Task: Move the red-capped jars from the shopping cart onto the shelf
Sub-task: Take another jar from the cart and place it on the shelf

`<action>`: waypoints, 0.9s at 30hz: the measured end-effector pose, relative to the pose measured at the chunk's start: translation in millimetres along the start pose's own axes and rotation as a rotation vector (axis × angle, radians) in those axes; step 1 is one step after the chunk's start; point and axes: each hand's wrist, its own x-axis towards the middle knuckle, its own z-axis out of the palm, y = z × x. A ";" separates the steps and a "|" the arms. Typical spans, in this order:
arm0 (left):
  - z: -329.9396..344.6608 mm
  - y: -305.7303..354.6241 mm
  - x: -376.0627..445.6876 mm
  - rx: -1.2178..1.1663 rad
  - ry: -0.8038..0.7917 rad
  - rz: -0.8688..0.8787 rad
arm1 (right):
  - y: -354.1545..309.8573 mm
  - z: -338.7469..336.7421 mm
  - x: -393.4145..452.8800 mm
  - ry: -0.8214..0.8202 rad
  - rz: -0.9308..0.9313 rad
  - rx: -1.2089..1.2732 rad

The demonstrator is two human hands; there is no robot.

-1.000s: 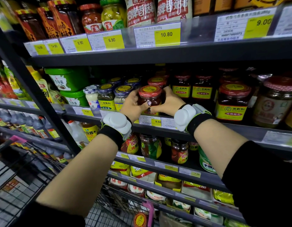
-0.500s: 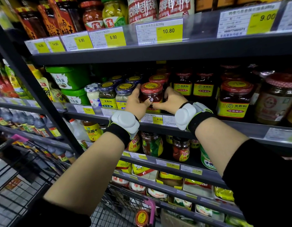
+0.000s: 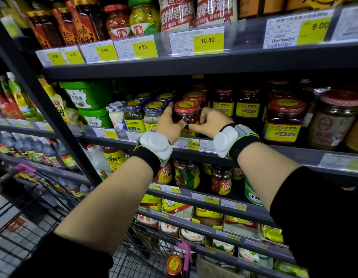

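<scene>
A round glass jar with a red cap and a yellow sticker on top [image 3: 186, 114] is held between both hands at the front edge of the dark metal middle shelf [image 3: 294, 155], just above the yellow 8.50 price tag [image 3: 195, 144]. The left hand [image 3: 171, 127] is wrapped round the jar's side at 9 o'clock, its fingers [image 3: 170, 106] curled behind the glass and its thumb laid across the front. The right hand [image 3: 211, 121] is pressed against the jar's side at 3 o'clock, with curled fingers holding the glass. The jar is upright; whether its base is fully seated on the shelf cannot be told, since the hands cover it.

The step in hand is judged to be the seating of this jar in its row. A blue-capped jar with a pale filling [image 3: 154, 115] stands just beside it at 9 o'clock, and another red-capped jar [image 3: 194, 96] just behind at 12 o'clock, so the jar is best kept vertical and slid straight back until it meets the row. The grip should be eased only once the base is flat, and the left fingers drawn out forward so the blue-capped jar is not knocked.

One more red-capped jar [image 3: 174, 264] is seen in the wire shopping cart [image 3: 23, 233] at 6 o'clock, so the task is judged unfinished.
</scene>
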 end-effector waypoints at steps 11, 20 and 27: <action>-6.9 4.2 -34.5 0.138 0.020 0.136 | -8.5 6.9 -25.6 0.130 -0.265 -0.325; -19.5 -12.9 -62.9 0.487 -0.044 0.259 | -12.6 30.7 -52.1 0.096 -0.318 -0.278; -32.6 -41.6 -85.3 0.644 -0.146 0.311 | -13.9 65.4 -73.5 0.042 -0.420 -0.320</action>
